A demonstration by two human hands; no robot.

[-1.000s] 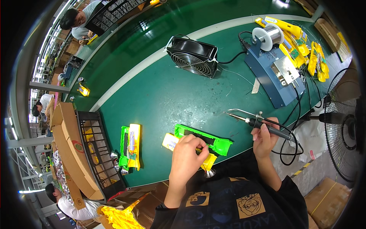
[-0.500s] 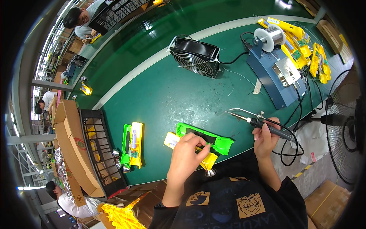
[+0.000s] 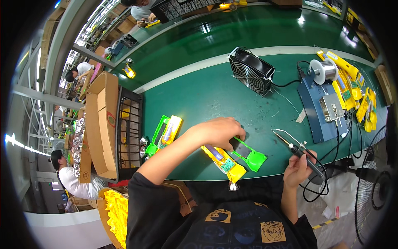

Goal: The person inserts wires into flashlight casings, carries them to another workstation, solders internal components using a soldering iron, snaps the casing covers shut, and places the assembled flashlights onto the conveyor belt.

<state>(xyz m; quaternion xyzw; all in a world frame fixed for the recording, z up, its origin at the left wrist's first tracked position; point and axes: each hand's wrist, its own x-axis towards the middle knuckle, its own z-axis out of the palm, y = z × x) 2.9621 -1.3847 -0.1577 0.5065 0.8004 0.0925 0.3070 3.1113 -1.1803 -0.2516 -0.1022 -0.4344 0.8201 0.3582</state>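
Note:
My left hand reaches across the bench with curled fingers at the far end of a green plastic housing half, which it grips there. That end is partly covered by the fingers. Just left of it lies a yellow housing half with a battery and a small circuit board inside. A shiny reflector cup sits beyond its near end, at the bench edge. Off to the right, my right hand holds a soldering iron with a thin metal feed tube; its tip points left and away, touching nothing.
Another green and yellow pair of halves lies left, beside a black crate and cardboard box. A black fan stands behind. Back right are a blue solder feeder, a solder spool and piled yellow housings.
My left hand has moved from over the yellow half to the green half's far end, uncovering the circuit board. The view has shifted; my right hand still holds the iron.

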